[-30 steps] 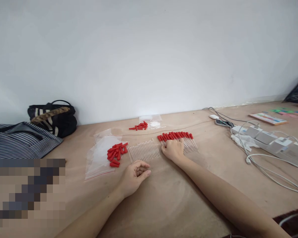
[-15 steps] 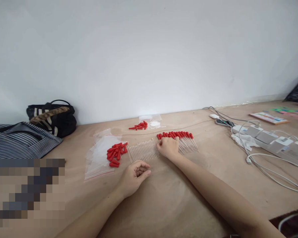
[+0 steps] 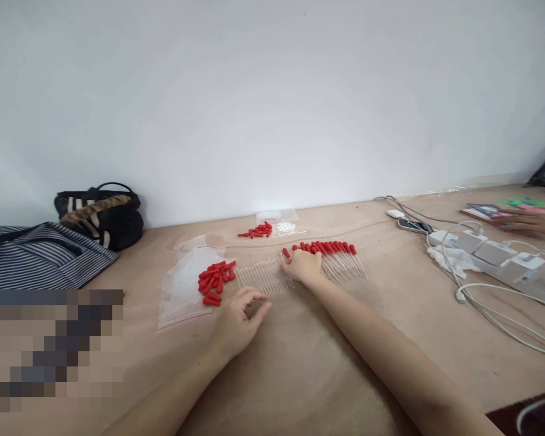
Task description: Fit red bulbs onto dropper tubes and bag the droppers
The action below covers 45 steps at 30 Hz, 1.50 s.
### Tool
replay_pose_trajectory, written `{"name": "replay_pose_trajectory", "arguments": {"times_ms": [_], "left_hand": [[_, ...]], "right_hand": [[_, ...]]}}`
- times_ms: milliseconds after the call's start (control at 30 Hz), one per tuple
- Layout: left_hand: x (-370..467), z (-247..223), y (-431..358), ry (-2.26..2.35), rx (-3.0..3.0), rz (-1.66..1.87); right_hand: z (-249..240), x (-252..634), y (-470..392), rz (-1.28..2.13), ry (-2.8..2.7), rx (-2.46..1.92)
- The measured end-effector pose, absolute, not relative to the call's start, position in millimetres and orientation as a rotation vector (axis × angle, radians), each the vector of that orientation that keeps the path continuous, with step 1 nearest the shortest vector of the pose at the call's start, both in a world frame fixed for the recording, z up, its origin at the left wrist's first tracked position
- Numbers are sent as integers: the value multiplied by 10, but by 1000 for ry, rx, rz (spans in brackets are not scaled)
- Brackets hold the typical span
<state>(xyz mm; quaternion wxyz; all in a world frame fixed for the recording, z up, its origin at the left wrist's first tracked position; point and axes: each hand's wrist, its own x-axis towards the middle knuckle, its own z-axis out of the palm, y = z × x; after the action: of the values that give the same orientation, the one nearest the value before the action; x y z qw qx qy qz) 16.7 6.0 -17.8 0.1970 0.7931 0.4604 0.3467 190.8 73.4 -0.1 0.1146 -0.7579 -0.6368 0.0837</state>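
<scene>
My right hand point(image 3: 303, 265) is pinched at the row of glass dropper tubes, its fingertips on a glass dropper with a red rubber bulb point(image 3: 286, 253). My hand hides part of that tube. To its right, several tubes with red bulbs point(image 3: 331, 247) lie side by side. Left of my fingers lie bare glass tubes point(image 3: 261, 275) in a slanted row. My left hand point(image 3: 238, 318) rests half curled just in front of these, thumb apart from the fingers and nothing in it. Loose red rubber bulbs point(image 3: 215, 278) are heaped beside it, partly on clear zip bags point(image 3: 181, 284).
Smaller red bulbs point(image 3: 257, 231) and a clear bag of tubes point(image 3: 284, 224) lie near the wall. White chargers point(image 3: 499, 260) with looping cables stand at right. Another person's hand point(image 3: 531, 221) is over coloured pieces there. A black bag point(image 3: 113, 224) and striped bag point(image 3: 49, 260) sit left.
My right hand has shifted slightly left along the row, and a red bulb now shows at its fingertips. My left hand has drawn back a little leftward. Another person's hand has appeared at far right.
</scene>
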Motion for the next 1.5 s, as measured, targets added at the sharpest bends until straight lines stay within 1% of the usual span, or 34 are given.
{"name": "replay_pose_trajectory", "arguments": {"times_ms": [100,167,233,267,367,633,800,1000,1067,1167,1233,1333,1500], "left_hand": [[-85,-19,312,1614,2352,1199],[-299,70,494,1897,2328,1139],[-493,110,632,2041,2300,983],[-569,110,678,2031,2305,905],[-691,62,731,2017,2259,813],[-706,23,703,1975,2154,838],[-705,6,726,2056,2164,770],[-686,14,725,2098,2162,864],[-643,55,675,2109,2184,962],[-475,85,515,1984,2182,1208],[-289,51,366,1727,2111,1265],[32,-63,149,1318,1993,1134],[364,-217,13,1133,1710,962]], "right_hand": [[37,1972,686,225,-1882,-2194],[53,2030,641,205,-1899,-2181],[52,2081,600,193,-1921,-2172],[43,2098,585,190,-1930,-2168],[3,2105,575,193,-1943,-2158],[0,2086,542,195,-1956,-2107],[-8,2189,398,188,-2050,-2090],[-34,2126,317,99,-2107,-2134],[-32,2089,302,80,-2115,-2130],[-13,2108,288,94,-2117,-2106],[10,2187,281,102,-2114,-2077],[29,2367,250,119,-2117,-1993],[-79,2577,79,343,-2067,-1574]]}}
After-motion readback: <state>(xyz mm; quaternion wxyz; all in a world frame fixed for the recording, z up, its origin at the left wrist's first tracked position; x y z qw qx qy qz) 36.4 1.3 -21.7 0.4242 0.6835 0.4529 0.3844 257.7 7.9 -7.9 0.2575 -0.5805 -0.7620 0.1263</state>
